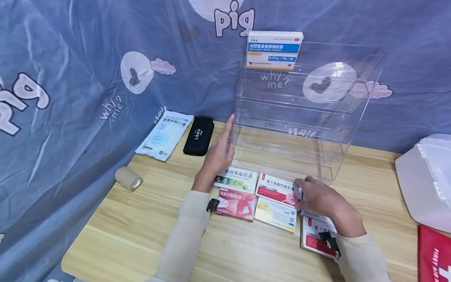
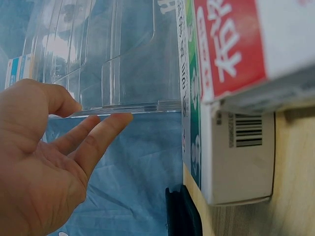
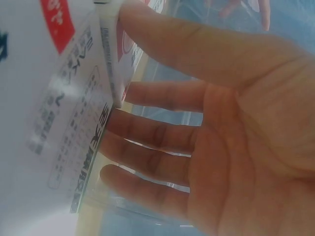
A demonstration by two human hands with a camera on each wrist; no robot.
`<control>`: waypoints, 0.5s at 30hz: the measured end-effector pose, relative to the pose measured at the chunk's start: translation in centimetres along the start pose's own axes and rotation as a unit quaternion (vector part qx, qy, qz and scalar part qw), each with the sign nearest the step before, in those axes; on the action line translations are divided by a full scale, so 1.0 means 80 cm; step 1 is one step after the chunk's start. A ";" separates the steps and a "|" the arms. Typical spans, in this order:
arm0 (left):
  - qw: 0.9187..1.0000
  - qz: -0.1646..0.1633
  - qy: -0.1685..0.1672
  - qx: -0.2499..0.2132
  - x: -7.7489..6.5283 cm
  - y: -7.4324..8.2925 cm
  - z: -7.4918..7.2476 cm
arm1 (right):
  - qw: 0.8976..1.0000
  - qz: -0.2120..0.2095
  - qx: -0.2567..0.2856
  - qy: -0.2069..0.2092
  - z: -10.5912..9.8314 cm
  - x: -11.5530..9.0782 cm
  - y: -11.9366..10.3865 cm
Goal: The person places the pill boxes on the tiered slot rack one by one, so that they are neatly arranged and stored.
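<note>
A clear acrylic rack (image 1: 289, 129) with stepped shelves stands at the back of the wooden table. My left hand (image 1: 219, 154) is at its left side panel, thumb on one face and fingers on the other in the left wrist view. My right hand (image 1: 322, 197) grips the right end of a white-and-red medicine box (image 1: 276, 188), thumb and forefinger at its two corners. Around it lie a white-and-green box (image 1: 236, 178), a pink-red box (image 1: 236, 205), a white-and-yellow box (image 1: 275, 213) and another white-and-red box (image 1: 318, 237). The right hand partly covers one more box.
A blue-and-white box (image 1: 274, 51) sits on the rack's top shelf. To the left are a mask packet (image 1: 163, 135), a black case (image 1: 199, 136) and a tan bandage roll (image 1: 128, 178). On the right stand a white bin (image 1: 426, 180) and a red first-aid bag (image 1: 433, 254).
</note>
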State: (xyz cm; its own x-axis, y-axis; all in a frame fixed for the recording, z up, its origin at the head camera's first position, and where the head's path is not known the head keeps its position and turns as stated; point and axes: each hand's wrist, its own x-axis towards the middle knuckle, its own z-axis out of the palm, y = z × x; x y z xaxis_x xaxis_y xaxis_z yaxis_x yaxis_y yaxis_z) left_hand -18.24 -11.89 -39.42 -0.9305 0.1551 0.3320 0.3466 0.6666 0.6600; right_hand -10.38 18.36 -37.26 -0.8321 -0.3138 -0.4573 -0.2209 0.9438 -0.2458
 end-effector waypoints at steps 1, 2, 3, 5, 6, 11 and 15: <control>1.000 0.000 0.000 0.000 0.000 0.000 0.000 | 1.000 0.002 -0.001 -0.001 0.000 0.000 0.000; 1.000 0.001 0.000 0.000 0.000 0.000 0.000 | 1.000 0.003 0.000 -0.001 -0.001 0.000 -0.001; 1.000 0.001 0.000 0.000 0.000 0.000 0.000 | 1.000 0.005 0.001 0.000 -0.001 0.000 -0.001; 1.000 0.001 0.001 0.000 0.000 -0.001 -0.001 | 1.000 0.007 0.003 0.002 0.000 0.001 -0.002; 1.000 0.001 0.002 0.000 0.000 -0.001 -0.001 | 1.000 0.007 0.006 0.004 0.001 0.002 -0.003; 1.000 -0.003 0.001 -0.005 0.000 0.000 -0.001 | 1.000 0.001 0.017 0.012 0.003 0.001 -0.002; 1.000 -0.003 -0.002 -0.004 -0.001 0.000 0.000 | 1.000 -0.013 0.013 0.019 0.003 -0.001 0.001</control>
State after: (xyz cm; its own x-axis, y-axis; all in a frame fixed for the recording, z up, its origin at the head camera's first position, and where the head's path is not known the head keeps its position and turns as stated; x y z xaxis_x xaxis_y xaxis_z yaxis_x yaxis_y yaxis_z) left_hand -18.20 -11.90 -39.46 -0.9327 0.1540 0.3263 0.3425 0.6619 0.6668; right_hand -10.23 18.40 -37.42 -0.8450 -0.3343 -0.4175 -0.2305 0.9320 -0.2798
